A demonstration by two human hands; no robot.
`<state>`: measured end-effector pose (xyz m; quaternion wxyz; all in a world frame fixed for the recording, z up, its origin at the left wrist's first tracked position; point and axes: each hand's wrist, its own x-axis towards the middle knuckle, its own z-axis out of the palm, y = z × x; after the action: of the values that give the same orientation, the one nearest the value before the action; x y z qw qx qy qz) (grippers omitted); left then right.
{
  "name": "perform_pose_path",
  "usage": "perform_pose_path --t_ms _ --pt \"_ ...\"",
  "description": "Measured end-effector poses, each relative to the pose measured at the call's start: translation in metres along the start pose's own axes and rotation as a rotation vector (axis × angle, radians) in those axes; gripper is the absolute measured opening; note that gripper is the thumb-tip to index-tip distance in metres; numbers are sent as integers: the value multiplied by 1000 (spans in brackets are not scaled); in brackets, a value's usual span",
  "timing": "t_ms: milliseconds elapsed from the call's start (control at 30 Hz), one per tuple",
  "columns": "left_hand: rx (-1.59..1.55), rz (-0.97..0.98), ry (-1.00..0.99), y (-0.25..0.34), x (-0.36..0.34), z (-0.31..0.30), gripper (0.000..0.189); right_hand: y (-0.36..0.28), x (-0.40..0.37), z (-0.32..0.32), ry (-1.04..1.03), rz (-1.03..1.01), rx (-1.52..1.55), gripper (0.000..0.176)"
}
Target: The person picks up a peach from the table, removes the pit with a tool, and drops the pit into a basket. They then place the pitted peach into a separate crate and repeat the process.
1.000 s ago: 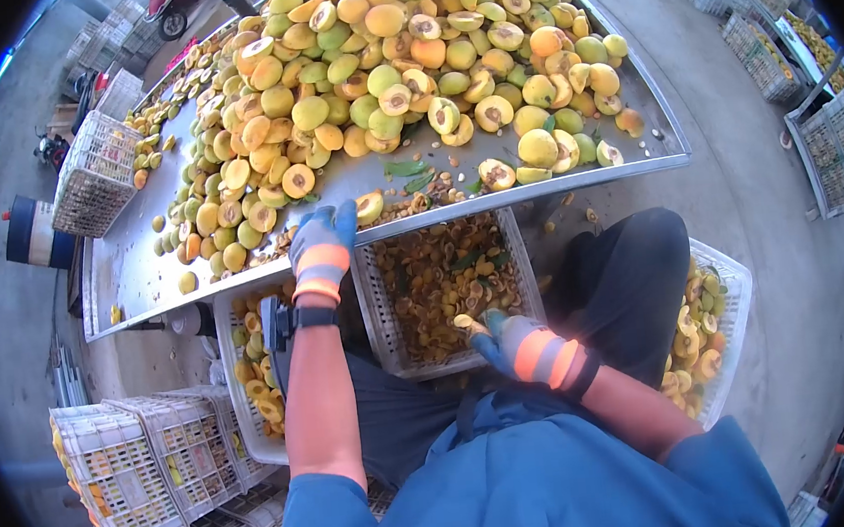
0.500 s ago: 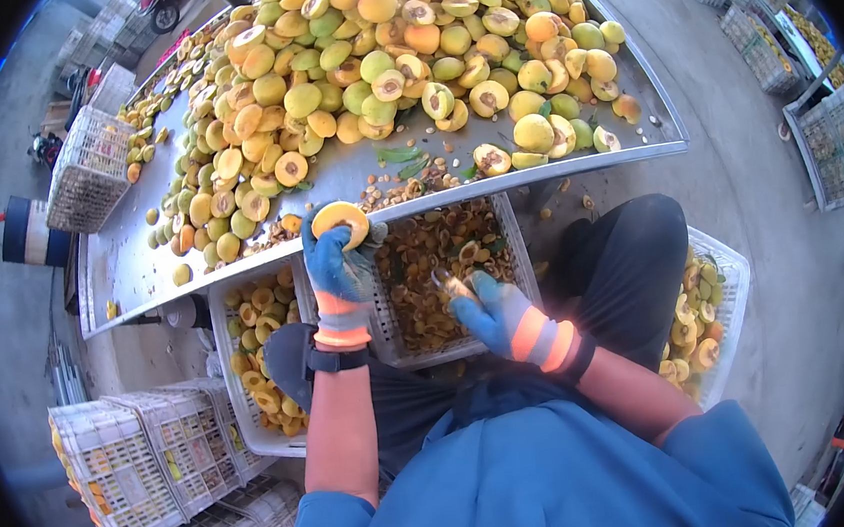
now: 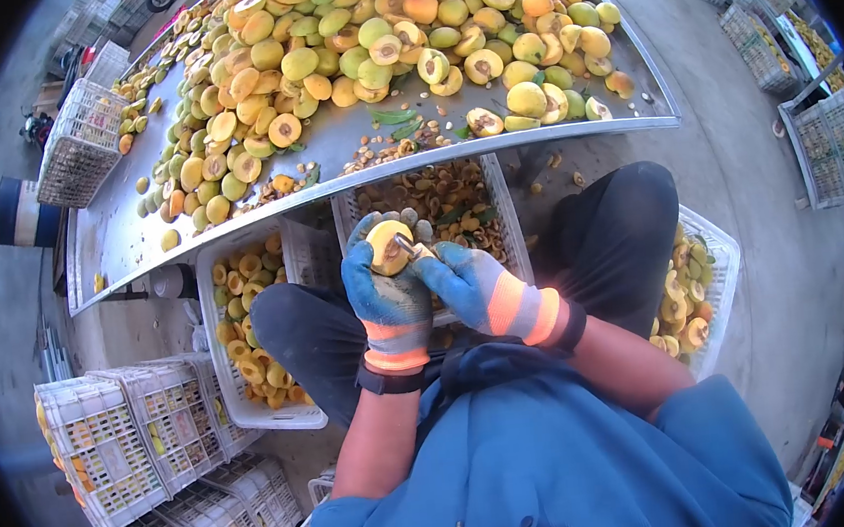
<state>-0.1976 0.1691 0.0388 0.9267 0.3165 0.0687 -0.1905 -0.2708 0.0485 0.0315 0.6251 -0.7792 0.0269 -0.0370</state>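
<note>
My left hand (image 3: pixel 382 285), in a blue and orange work glove, grips a yellow peach half (image 3: pixel 388 249) with its cut face and brown centre turned up. My right hand (image 3: pixel 466 285), gloved alike, is closed on a small pitting tool (image 3: pixel 421 252) with a pale handle. Its metal tip touches the middle of the cut face. Both hands are over the near part of a white crate (image 3: pixel 510 218) holding pits and scraps. Beyond them, a heap of whole and halved peaches (image 3: pixel 299 65) covers much of a metal table (image 3: pixel 642 84).
A crate of peach halves (image 3: pixel 305 414) stands at my left, and another crate (image 3: pixel 723 282) at my right. Stacked white crates (image 3: pixel 122 445) are farther left. The table's raised metal edge (image 3: pixel 374 174) runs just past my hands.
My left hand has drawn back from the table edge and moved right with the peach half. My right hand has come up to it, bringing the tool's tip onto the cut face.
</note>
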Motion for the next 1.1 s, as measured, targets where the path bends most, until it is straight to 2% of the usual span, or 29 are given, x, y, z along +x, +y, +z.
perform_pose_path --t_ms 200,267,300,367,400,467,600,667,733,800,867,933,1000,1100 --pt "62 16 54 -16 -8 -8 42 4 -10 4 -33 36 -43 42" --pt "79 46 39 -22 -10 -12 40 2 -11 4 -64 111 -34 26" --pt "98 21 105 -24 -10 -9 41 1 -11 3 -80 149 -30 21" --pt "137 -28 237 -25 -11 -3 45 5 -11 -2 -164 51 -210 21" --pt "165 -1 215 -28 -10 -8 46 8 -11 -2 -206 1 -300 21" --pt "219 49 170 -36 -7 -23 49 31 -10 3 -196 -88 -304 22" --pt "263 138 159 -43 -15 -19 44 28 -9 -5 -220 -217 -267 23" --pt "300 134 129 -43 -16 -16 44 29 -8 -6 -247 -160 -341 23" --pt "227 97 149 -42 -15 -16 45 33 -6 -6 -272 -106 -270 23" --pt "167 50 143 -43 -14 -20 47 39 -5 -7 -294 -50 -57 22" --pt "120 -7 105 -42 -12 -25 49 45 -10 1 -220 -171 -168 24" --pt "105 -46 108 -37 -13 -20 49 25 -6 -3 -221 41 25 29" --pt "100 -71 91 -36 -13 -19 50 -5 -4 -11 -304 592 526 36" --pt "130 -113 38 -35 -12 -22 51 4 -5 -18 -391 785 675 41"
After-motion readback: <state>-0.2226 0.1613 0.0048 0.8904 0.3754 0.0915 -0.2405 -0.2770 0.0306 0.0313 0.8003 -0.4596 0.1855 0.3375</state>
